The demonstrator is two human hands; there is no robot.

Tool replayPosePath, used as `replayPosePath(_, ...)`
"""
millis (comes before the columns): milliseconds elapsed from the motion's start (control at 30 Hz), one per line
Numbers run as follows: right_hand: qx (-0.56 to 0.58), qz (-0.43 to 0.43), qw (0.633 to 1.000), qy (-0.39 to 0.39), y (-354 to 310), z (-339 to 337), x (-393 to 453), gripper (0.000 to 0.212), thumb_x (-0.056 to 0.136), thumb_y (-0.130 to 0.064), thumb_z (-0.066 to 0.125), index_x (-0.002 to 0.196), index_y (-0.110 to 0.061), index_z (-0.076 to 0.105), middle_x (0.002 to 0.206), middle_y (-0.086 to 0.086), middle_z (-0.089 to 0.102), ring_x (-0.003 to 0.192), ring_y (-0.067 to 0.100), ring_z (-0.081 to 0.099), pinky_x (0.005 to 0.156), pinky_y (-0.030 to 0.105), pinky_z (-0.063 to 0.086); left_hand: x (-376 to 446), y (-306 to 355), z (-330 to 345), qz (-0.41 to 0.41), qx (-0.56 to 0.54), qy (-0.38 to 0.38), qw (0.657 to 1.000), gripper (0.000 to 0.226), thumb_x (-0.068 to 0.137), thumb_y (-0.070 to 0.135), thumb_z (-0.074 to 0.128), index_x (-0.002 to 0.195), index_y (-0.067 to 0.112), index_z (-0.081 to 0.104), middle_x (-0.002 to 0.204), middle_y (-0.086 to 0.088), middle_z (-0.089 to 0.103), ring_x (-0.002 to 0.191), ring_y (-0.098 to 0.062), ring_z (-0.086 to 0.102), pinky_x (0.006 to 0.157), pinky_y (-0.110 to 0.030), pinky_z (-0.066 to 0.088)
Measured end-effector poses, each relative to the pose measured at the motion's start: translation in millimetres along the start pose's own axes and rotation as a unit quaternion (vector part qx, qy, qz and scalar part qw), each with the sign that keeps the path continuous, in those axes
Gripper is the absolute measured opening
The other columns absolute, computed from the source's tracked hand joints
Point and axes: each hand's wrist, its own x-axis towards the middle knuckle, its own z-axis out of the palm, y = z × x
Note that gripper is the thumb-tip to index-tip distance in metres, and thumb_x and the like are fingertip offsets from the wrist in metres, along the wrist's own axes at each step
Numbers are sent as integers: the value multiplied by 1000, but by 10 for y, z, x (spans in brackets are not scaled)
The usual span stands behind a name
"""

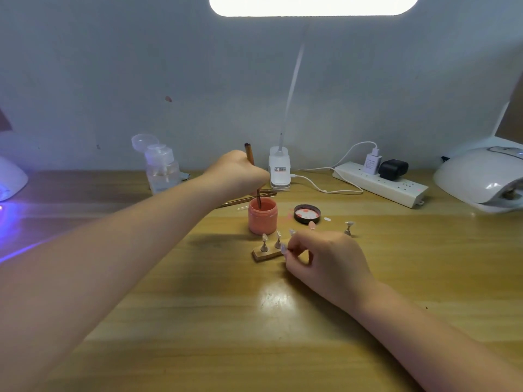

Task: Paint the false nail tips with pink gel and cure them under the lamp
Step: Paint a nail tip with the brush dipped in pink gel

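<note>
— While the left hand is over there by the jar, what exactly is it holding?

— Its fingers are curled round a brown-handled brush, held nearly upright, with the lower end dipped inside the open pink gel jar. The jar stands on the wooden table, just behind the nail stand.

— And the right hand?

— It rests on the table in front of the jar, fingers curled in and pinching at the right end of the small wooden stand base. Whether it grips the base itself or one of the pegs there, I cannot tell; the fingers cover that end.

— Where are the nail tips?

— Two pale false nail tips sit on little pegs upright on that base, left of the fingers. Another tip on its own peg stands apart to the right, and a loose tip lies flat beside the jar lid, which lies inside up, smeared with pink.

— Lamps?

— A white curing lamp sits at the far right. At the far left edge a second lamp throws violet light across the wood. A clip-on desk lamp stands behind the jar, its cable running to a white power strip. A clear pump bottle stands left of the left hand, cap flipped open.
</note>
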Motion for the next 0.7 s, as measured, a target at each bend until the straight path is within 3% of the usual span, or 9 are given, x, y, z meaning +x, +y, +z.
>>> replayPosePath(100, 38, 13, 999, 7, -1, -21, 6, 8, 78, -20, 74, 75, -17, 68, 65, -6, 67, 56, 13, 59, 52, 31, 51, 20, -7, 63, -7, 28, -27, 999, 24, 81, 18, 57, 92, 2, 71, 93, -14, 70, 75, -19, 55, 67, -33, 43)
replayPosePath(200, 69, 27, 997, 12, 3, -42, 20, 5, 79, -18, 75, 78, -15, 70, 68, -7, 69, 59, 12, 61, 56, 32, 52, 27, -38, 98, -26, 46, -45, 998, 12, 81, 17, 57, 82, 8, 64, 83, -7, 61, 72, -16, 50, 58, -29, 39)
replayPosePath(300, 86, 25, 996, 8, 2, -52, 22, 4, 79, -17, 74, 78, -15, 71, 68, -8, 68, 59, 8, 59, 57, 31, 52, 42, -56, 45, -40, -11, -23, 999, 13, 82, 16, 61, 87, 7, 69, 75, -3, 68, 72, -14, 57, 62, -27, 42)
replayPosePath(367, 95, 27, 995, 11, -1, -51, 20, 4, 78, -17, 75, 78, -16, 71, 67, -10, 67, 57, 8, 58, 56, 29, 51, 29, -59, -35, -57, -74, -1, 996, 13, 84, 15, 61, 89, 7, 70, 54, 5, 67, 52, -4, 58, 56, -24, 38)
replayPosePath(433, 107, 33, 994, 14, 1, -50, 25, 4, 78, -17, 75, 77, -18, 71, 67, -14, 64, 55, 9, 58, 55, 28, 50, 5, -89, -123, -80, -129, 10, 988, 16, 85, 13, 56, 86, 8, 71, 43, 9, 60, 32, 0, 47, 49, -23, 31)
replayPosePath(567, 122, 46, 991, 24, 13, -54, 30, 5, 76, -15, 76, 78, -19, 73, 66, -20, 60, 55, 8, 58, 56, 23, 49, -82, -257, -241, -122, -225, 11, 967, 22, 83, 17, 51, 77, 13, 72, 45, 10, 57, 47, -7, 35, 45, -21, 27)
replayPosePath(700, 132, 61, 989, 30, 6, -63, 36, 6, 75, -13, 77, 77, -19, 74, 66, -20, 61, 53, 6, 55, 57, 14, 42, -155, -490, -229, -140, -279, 11, 950, 22, 79, 18, 52, 74, 15, 73, 49, 10, 58, 47, -7, 34, 45, -20, 25)
